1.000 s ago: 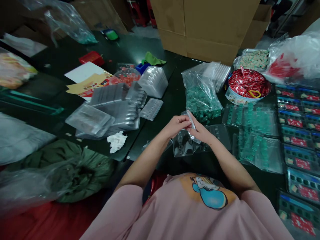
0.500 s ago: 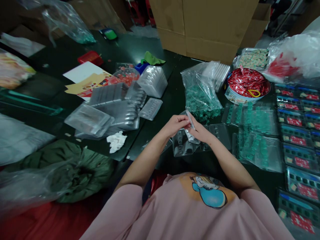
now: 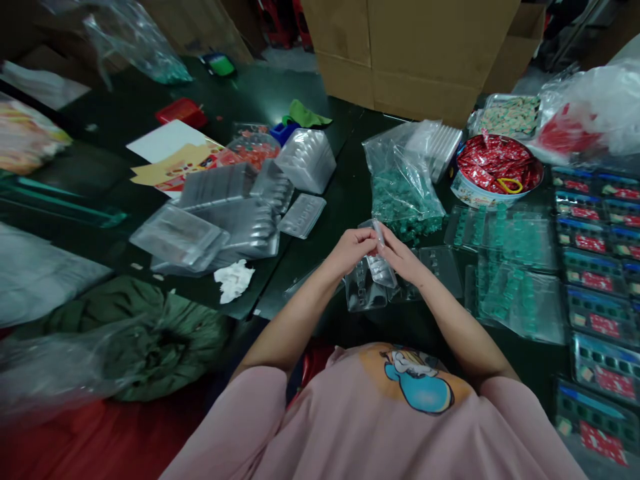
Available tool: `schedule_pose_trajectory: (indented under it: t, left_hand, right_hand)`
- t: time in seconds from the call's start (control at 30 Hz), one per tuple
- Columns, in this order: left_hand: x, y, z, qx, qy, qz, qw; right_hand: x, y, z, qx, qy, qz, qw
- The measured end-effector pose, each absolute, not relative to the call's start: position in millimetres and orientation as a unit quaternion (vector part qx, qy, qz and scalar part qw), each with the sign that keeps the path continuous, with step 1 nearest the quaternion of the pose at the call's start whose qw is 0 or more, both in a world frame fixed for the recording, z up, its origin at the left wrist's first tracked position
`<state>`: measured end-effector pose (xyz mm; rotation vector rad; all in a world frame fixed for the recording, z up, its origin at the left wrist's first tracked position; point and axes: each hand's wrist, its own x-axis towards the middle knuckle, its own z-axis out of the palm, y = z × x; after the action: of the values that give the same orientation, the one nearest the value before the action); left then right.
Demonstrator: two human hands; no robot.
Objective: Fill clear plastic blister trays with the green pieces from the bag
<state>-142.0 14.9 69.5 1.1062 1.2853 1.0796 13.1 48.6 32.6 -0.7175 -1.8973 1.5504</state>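
Between my two hands I hold a small stack of clear plastic trays [image 3: 381, 271], tilted on edge above the table. My left hand [image 3: 358, 248] pinches its left side, and my right hand [image 3: 399, 255] lies along its right side with the fingers closed against it. Beneath the hands, a clear molded tray [image 3: 367, 297] lies flat on the dark table, and another clear tray [image 3: 441, 267] is just right of my right wrist. A plastic bag of small green pieces [image 3: 400, 193] sits beyond my fingertips.
Stacked clear trays [image 3: 230, 223] stand at left near crumpled white tissue [image 3: 234, 281]. At right are trays with green pieces [image 3: 520, 293], a round tin of red packets [image 3: 495, 190] and rows of filled trays [image 3: 603, 323]. A cardboard box [image 3: 410, 53] rises at the back.
The held trays have turned slightly, showing more of their ridged face below my hands. My right hand's fingers have shifted a little along the edge.
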Motion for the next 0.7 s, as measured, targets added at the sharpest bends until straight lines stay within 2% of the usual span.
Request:
schedule_pose_trajectory:
  t: [0.23, 0.37, 0.57, 0.7]
  left_hand:
    - [-142.6, 10.9, 74.8, 0.487, 0.558, 0.439, 0.509]
    - [-145.9, 7.3, 78.2, 0.480, 0.561, 0.436, 0.514]
    - [-142.6, -7.0, 83.0, 0.558, 0.610, 0.399, 0.396]
    - [-143.1, -19.6, 82.0, 0.566, 0.626, 0.402, 0.355]
  right_hand:
    - [5.0, 52.9, 12.6, -0.261, -0.650, 0.628, 0.340]
    - [3.8, 49.8, 5.4, -0.296, -0.593, 0.667, 0.340]
    - [-5.0, 38.5, 19.5, -0.343, -0.683, 0.538, 0.355]
    - [-13.9, 31.1, 22.6, -0.349, -0.685, 0.528, 0.362]
